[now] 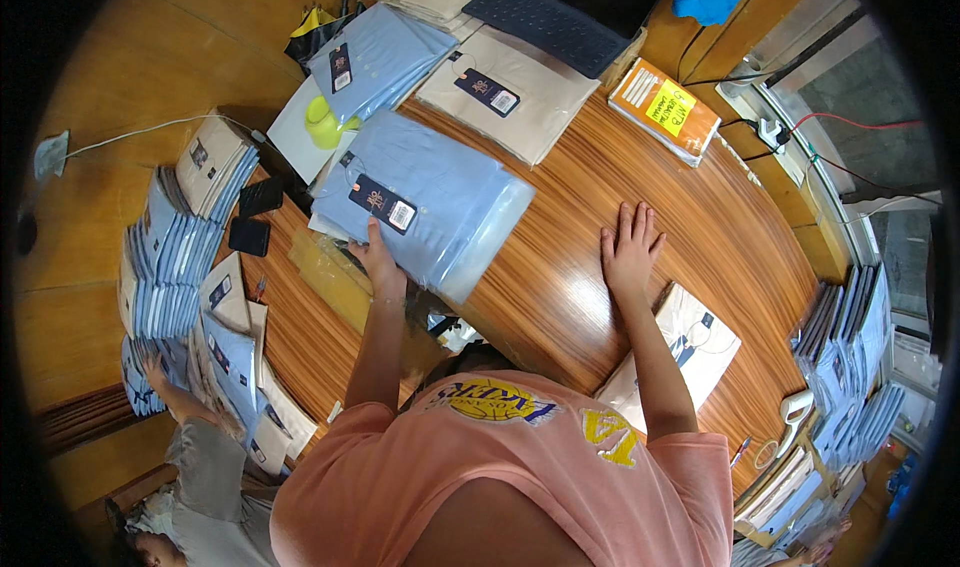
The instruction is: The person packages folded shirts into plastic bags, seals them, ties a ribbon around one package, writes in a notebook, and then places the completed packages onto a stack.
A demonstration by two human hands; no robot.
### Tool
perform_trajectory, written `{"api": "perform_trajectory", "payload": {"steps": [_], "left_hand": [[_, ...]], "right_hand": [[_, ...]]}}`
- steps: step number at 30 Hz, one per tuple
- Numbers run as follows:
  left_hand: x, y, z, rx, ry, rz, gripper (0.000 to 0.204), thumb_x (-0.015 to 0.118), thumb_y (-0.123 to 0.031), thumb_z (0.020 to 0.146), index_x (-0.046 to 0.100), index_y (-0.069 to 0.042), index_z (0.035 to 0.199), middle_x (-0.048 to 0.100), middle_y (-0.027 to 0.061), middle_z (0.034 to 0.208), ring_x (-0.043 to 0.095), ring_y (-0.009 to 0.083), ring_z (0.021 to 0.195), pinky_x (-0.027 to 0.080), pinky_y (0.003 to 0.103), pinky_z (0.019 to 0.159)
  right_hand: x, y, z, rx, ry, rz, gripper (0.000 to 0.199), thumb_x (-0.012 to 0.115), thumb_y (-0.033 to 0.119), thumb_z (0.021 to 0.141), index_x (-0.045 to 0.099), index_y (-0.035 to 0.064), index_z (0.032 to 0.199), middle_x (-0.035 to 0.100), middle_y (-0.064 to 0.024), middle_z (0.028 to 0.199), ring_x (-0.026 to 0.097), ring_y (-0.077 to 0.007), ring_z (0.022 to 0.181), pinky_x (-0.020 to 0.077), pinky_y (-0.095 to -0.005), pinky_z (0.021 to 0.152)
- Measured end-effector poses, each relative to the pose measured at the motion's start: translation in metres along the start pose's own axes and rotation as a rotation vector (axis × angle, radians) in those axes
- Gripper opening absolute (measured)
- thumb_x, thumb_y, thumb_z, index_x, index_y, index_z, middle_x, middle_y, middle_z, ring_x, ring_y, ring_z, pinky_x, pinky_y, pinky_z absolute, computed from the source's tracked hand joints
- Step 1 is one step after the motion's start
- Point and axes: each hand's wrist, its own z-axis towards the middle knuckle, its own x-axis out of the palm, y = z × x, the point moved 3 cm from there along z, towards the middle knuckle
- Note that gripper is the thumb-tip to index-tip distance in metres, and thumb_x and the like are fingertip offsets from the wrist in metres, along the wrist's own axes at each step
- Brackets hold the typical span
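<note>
A folded light-blue shirt in a clear plastic bag [425,182] lies in front of me, a dark hang tag [383,204] on top. My left hand [378,264] holds its near left edge, one finger reaching up onto the package by the tag and the others partly hidden. To the right, my right hand [630,254] rests flat on the wooden table [560,277], fingers spread, holding nothing. Nearest to that forearm is a bagged cream garment [690,352] with a small dark tag.
Bagged cream [510,92] and blue shirts [385,57] lie at the far side, by a dark keyboard [545,25] and orange notebook [664,112]. Stacked shirts [165,257] stand left, near another person's hand [155,372]. A tape dispenser [793,412] and more stacks [850,357] are right.
</note>
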Motion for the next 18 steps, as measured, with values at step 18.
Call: {"api": "perform_trajectory", "payload": {"steps": [18], "left_hand": [[0.397, -0.078, 0.316, -0.147, 0.575, 0.024, 0.060, 0.060, -0.021, 0.079, 0.035, 0.005, 0.127, 0.054, 0.0185, 0.112, 0.048, 0.0283, 0.109, 0.037, 0.038, 0.095]], "right_hand": [[-0.017, 0.012, 0.009, -0.019, 0.049, 0.093, 0.059, 0.049, 0.038, 0.086, 0.034, 0.0125, 0.137, 0.025, -0.0156, 0.144, 0.019, -0.0310, 0.135, 0.0089, -0.0576, 0.106]]}}
